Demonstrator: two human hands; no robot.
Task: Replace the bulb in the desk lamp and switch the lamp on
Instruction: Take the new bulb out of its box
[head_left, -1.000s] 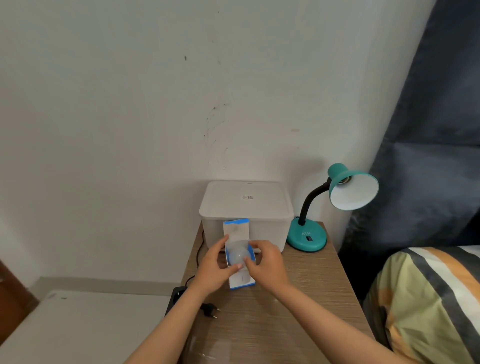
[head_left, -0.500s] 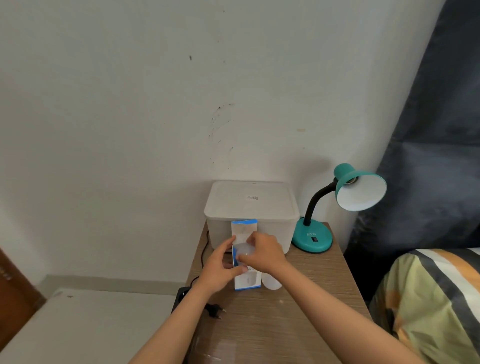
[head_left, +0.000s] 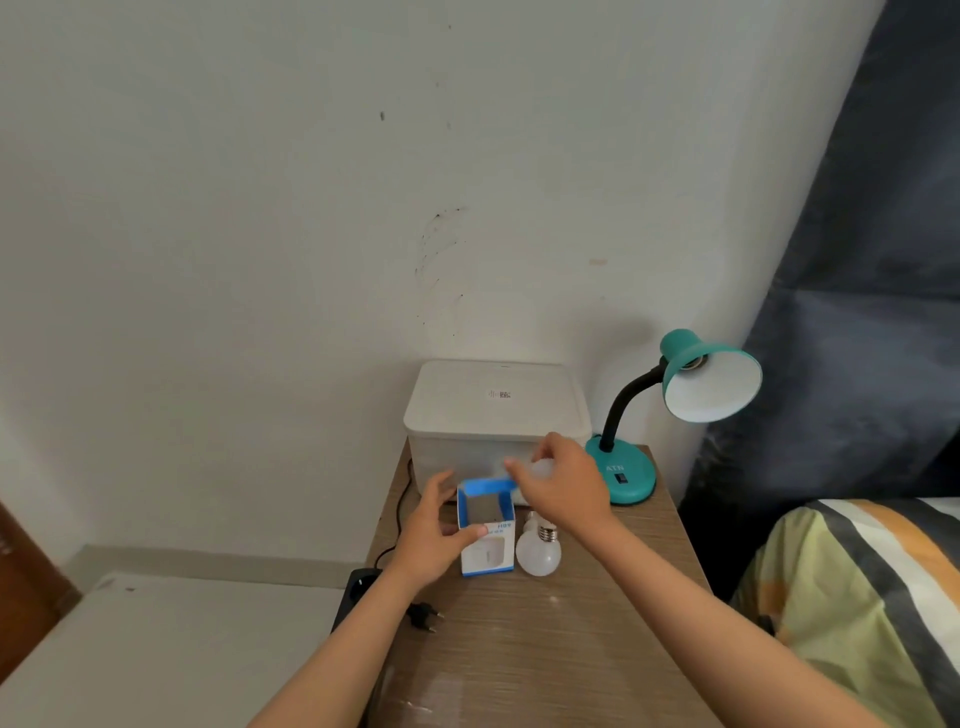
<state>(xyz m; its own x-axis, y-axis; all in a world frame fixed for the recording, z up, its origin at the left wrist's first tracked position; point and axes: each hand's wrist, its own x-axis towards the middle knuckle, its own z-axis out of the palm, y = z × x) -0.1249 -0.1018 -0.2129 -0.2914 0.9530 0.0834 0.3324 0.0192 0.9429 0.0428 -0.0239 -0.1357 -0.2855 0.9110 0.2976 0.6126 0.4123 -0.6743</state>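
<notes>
While your left hand (head_left: 434, 540) gripped the open bulb box (head_left: 487, 530) at lower centre, your right hand (head_left: 563, 486) pinched the new bulb (head_left: 537, 470) just above it; light, fragile glass, probably best held by the globe.

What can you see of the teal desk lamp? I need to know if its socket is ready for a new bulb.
The desk lamp stands upright at the table's far right corner, beside the white storage box. It has a round glossy teal base with a black rocker switch, a curved black gooseneck and a teal cone shade, white inside, tilted toward the camera and right. The socket looks empty and the lamp is unlit. Neither hand touches it; the right hand is just in front of the base.
</notes>
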